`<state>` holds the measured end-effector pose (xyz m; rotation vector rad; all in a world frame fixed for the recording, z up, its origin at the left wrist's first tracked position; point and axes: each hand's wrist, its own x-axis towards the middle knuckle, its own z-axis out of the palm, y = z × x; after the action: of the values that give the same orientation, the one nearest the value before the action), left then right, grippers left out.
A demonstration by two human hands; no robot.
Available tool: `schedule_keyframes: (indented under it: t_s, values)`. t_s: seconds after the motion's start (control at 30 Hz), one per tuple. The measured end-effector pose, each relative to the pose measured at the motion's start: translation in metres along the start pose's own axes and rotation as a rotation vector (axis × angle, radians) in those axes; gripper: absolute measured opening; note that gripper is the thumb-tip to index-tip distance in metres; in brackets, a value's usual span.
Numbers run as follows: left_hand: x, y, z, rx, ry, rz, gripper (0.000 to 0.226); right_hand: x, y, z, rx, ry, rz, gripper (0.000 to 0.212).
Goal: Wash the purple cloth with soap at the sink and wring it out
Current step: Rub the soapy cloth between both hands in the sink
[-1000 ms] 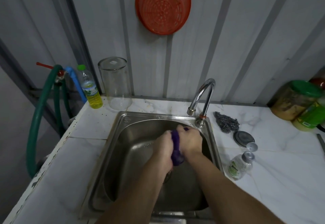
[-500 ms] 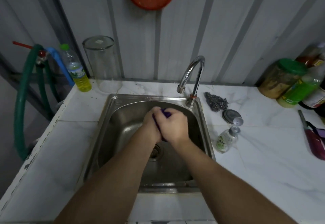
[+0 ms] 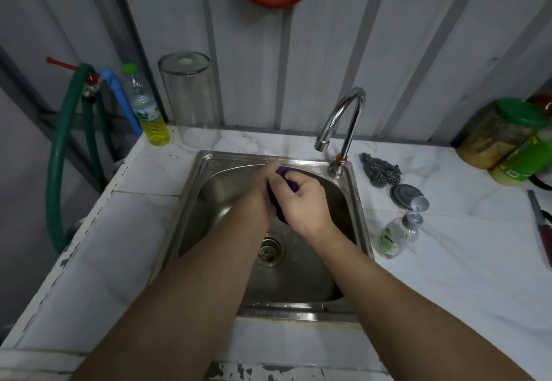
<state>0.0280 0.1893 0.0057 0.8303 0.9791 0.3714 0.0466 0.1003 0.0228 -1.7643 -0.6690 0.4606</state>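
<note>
The purple cloth is bunched into a small wad between both hands, held above the steel sink near its back wall. My left hand grips it from the left and my right hand wraps it from the right, so only slivers of purple show. The chrome tap curves over the back right corner; no water stream is visible. A small clear soap bottle lies on its side on the counter right of the sink.
A steel scourer and a round metal lid lie right of the tap. Green-lidded jars stand far right. A tall glass and yellow-liquid bottle stand back left, beside a green hose. A knife lies at the right edge.
Both hands have moved with the cloth from the sink's middle toward its back wall, squeezing it tighter. The drain is now uncovered. The view has shifted slightly.
</note>
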Motion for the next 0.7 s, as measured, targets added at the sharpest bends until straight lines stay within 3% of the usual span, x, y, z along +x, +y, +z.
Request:
schedule_keyframes:
  t_s: [0.13,0.23,0.37,0.47,0.6,0.7]
  values:
    - [-0.011,-0.005,0.007,-0.052,-0.021,-0.012,0.05,0.016,-0.002,0.0,-0.043,0.071,0.067,0.052]
    - [-0.013,0.002,0.018,0.012,0.02,-0.044,0.034,0.045,0.011,-0.009,-0.04,0.19,0.198,0.043]
    - [-0.02,0.002,0.019,0.07,0.049,-0.038,0.021,0.049,0.027,-0.014,-0.053,0.217,0.297,0.038]
    - [-0.009,0.004,0.01,0.068,0.107,-0.007,0.027,0.016,0.025,-0.001,-0.029,0.221,0.196,0.041]
    - [-0.003,0.003,0.0,0.033,0.082,-0.024,0.032,-0.018,0.015,0.013,-0.133,0.166,-0.124,0.046]
    - [-0.004,-0.003,0.003,0.016,0.09,-0.081,0.031,-0.007,0.023,0.01,-0.128,0.189,-0.1,0.047]
